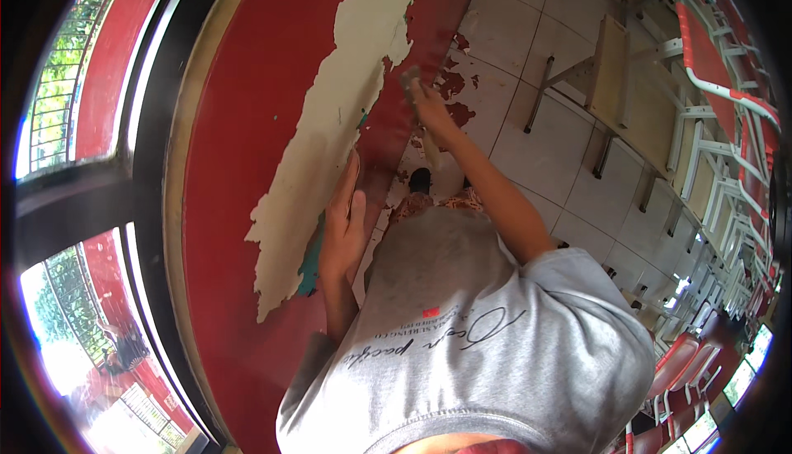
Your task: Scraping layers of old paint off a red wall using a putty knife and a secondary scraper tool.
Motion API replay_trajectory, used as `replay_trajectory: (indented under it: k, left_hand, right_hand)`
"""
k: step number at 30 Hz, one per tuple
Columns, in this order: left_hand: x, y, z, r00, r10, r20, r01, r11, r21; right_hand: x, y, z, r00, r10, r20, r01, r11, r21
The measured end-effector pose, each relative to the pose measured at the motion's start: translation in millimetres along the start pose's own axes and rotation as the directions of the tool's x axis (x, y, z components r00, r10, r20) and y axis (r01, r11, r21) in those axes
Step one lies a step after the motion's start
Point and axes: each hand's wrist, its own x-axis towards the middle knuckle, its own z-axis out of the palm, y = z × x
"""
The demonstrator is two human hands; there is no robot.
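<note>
My left hand (345, 227) rests with fingers stretched out against the red wall (239, 157), at the edge of a long pale patch (318, 140) where the paint is off. My right hand (431, 110) is closed round a scraper (432, 150). One end of the tool points at the lower part of the wall, right of the patch; the other sticks out below my fist. Whether its tip touches the wall I cannot tell. A bit of green-blue paint (310, 264) shows along the patch near my left wrist.
Flakes of red paint (459, 113) lie on the white tiled floor (503, 33) by the wall's foot. Benches or desks with metal legs (610, 66) and red chairs with white frames (714, 82) stand to the right. A dark-framed window (74, 198) is on the left.
</note>
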Motion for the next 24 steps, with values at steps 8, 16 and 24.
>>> replay_trajectory:
  k: [8, 16, 24]
  left_hand:
    - [-6, -12, -29, 0.984, -0.080, 0.159, 0.055, 0.986, 0.156]
    - [66, -36, -16, 0.829, -0.406, 0.384, 0.328, 0.910, 0.255]
    - [120, -65, 11, 0.824, -0.418, 0.384, 0.310, 0.898, 0.311]
  right_hand:
    - [90, 10, 61, 0.906, -0.271, -0.326, 0.270, 0.962, -0.049]
    - [123, 21, 15, 0.928, -0.127, -0.350, 0.142, 0.990, 0.017]
    - [137, 51, 2, 0.892, -0.327, -0.311, 0.344, 0.939, 0.000]
